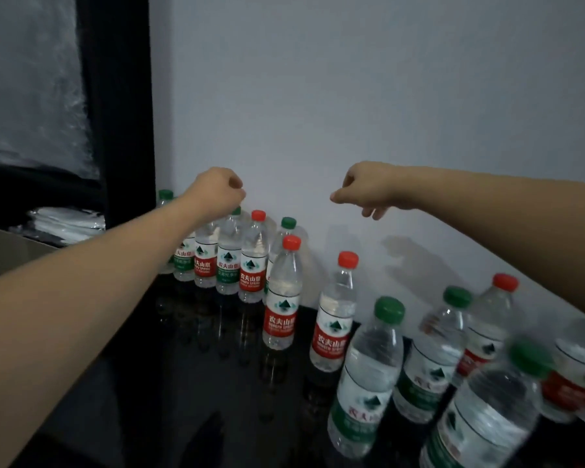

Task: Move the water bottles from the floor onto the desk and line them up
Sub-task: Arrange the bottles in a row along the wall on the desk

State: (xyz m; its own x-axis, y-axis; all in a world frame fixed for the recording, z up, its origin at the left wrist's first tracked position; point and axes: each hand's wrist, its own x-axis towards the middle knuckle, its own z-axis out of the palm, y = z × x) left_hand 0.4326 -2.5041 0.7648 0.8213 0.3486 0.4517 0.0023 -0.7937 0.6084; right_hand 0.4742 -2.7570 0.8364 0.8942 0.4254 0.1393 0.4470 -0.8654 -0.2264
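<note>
Both hands (217, 192) above upright Nongfu Spring bottles (282, 292), empty.

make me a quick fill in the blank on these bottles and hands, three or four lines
1. The bottle caps are either red or ____.
2. The right hand hangs over the desk and holds ____.
3. The left hand is above the cluster of bottles beside the ____ curtain.
4. The two-bottle pair nearest the cluster, the red-label bottles, both have ____ caps.

Missing words: green; nothing; black; red
</note>
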